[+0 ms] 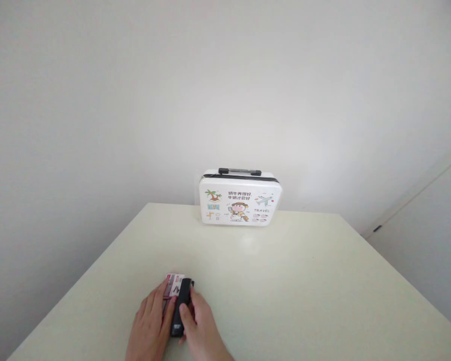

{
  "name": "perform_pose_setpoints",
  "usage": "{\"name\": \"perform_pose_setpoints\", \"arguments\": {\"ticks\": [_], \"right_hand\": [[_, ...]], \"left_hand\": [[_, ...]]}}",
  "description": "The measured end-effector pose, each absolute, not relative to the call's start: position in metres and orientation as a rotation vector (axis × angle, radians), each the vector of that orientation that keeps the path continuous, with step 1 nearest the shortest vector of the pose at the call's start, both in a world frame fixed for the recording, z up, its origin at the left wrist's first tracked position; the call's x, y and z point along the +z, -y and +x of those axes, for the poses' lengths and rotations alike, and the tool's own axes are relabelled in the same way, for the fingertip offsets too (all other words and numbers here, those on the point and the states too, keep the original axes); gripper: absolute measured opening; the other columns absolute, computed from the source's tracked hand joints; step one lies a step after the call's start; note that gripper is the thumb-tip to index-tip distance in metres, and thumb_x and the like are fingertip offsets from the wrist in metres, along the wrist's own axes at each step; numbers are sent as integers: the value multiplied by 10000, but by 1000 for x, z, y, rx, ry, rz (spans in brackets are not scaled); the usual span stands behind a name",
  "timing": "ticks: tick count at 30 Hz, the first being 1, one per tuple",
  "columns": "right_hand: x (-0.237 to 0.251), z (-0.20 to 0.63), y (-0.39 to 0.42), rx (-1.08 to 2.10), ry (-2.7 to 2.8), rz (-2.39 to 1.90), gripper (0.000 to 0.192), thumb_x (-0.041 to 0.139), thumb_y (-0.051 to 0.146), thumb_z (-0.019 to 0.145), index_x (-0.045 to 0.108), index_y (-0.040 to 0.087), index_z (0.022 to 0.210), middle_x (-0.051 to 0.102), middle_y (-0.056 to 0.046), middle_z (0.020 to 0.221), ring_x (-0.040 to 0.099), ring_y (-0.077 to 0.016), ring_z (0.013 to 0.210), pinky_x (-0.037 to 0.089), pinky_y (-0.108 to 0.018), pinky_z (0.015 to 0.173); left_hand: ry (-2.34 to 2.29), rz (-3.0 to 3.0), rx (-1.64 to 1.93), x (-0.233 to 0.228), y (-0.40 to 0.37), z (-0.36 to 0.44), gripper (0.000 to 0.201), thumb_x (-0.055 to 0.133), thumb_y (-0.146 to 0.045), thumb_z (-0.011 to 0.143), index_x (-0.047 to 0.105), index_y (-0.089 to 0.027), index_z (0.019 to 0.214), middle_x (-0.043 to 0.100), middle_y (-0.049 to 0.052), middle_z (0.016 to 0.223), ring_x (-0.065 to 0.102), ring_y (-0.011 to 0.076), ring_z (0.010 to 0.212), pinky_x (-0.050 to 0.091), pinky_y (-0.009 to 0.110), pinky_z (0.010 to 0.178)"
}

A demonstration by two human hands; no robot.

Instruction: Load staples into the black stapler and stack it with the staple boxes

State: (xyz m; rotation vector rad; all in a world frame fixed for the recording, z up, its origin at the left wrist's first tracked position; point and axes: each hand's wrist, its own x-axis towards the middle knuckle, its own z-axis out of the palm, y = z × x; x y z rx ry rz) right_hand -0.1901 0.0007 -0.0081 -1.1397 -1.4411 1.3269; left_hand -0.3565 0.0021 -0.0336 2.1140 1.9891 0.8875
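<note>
Both hands low on table (285, 281): L hand (150, 326) fingers flat on pink packet (173, 285), R hand (201, 328) pinching black stapler (181, 307). Best kept square, pressed down evenly. Suitcase (239, 199) well apart.

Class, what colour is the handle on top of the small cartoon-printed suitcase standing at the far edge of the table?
Black; the small white suitcase's handle shows best in the head view.

White case (240, 198) reads "TRAVEL" beneath two lines of Chinese characters.
</note>
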Motion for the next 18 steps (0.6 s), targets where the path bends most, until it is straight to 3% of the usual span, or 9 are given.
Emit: {"name": "perform_pose_setpoints", "arguments": {"ticks": [3, 5, 8, 10, 13, 18], "right_hand": [[-3, -191, -5, 1286, 1452, -1208, 669, 442, 672, 972, 481, 262, 1499, 700, -50, 960, 688, -257, 875, 613, -428, 765], [-1, -173, -6, 1174, 1476, -1290, 650, 397, 623, 1009, 455, 225, 1519, 705, -65, 984, 686, -257, 928, 586, -466, 895], [-4, -122, -5, 909, 1599, -1403, 570, 346, 516, 1050, 456, 217, 1523, 678, -119, 1256, 614, -275, 1212, 462, -503, 1117], [-11, -80, -1, 749, 1730, -1509, 558, 372, 475, 1047, 414, 249, 1555, 530, -102, 1524, 425, -295, 1453, 321, -543, 1233], [-24, -23, 10, 586, 1928, -1661, 559, 367, 414, 1051, 314, 311, 1598, 401, -13, 1630, 256, -292, 1554, 216, -611, 1266], [-38, 8, 26, 281, 2145, -1806, 597, 330, 386, 1059, 120, 388, 1617, 259, 49, 1668, 224, -280, 1558, 292, -624, 1235]], "left_hand": [[-2057, 1915, 1011, -14, 0, -357, 551, 353, -450, 1047, 322, -247, 1558, 508, 87, 1520, 493, 286, 1374, 419, 553, 1139], [-2089, 1833, 1174, 3, 6, -340, 532, 354, -447, 1046, 356, -235, 1533, 494, 103, 1523, 448, 303, 1406, 377, 586, 1164], [-1988, 1871, 1390, 20, 15, -297, 551, 446, -412, 1021, 354, -231, 1533, 478, 119, 1529, 411, 317, 1438, 355, 584, 1182], [-1837, 1963, 1378, 21, 18, -266, 565, 484, -363, 1012, 338, -233, 1543, 472, 122, 1537, 427, 306, 1442, 396, 547, 1170], [-1603, 2165, 1101, 5, 14, -230, 569, 442, -285, 1027, 291, -246, 1575, 489, 91, 1548, 465, 242, 1435, 464, 451, 1145], [-1624, 2405, 809, -33, 0, -208, 674, 420, -271, 1027, 139, -233, 1639, 344, 69, 1658, 348, 232, 1518, 418, 454, 1193]]}}
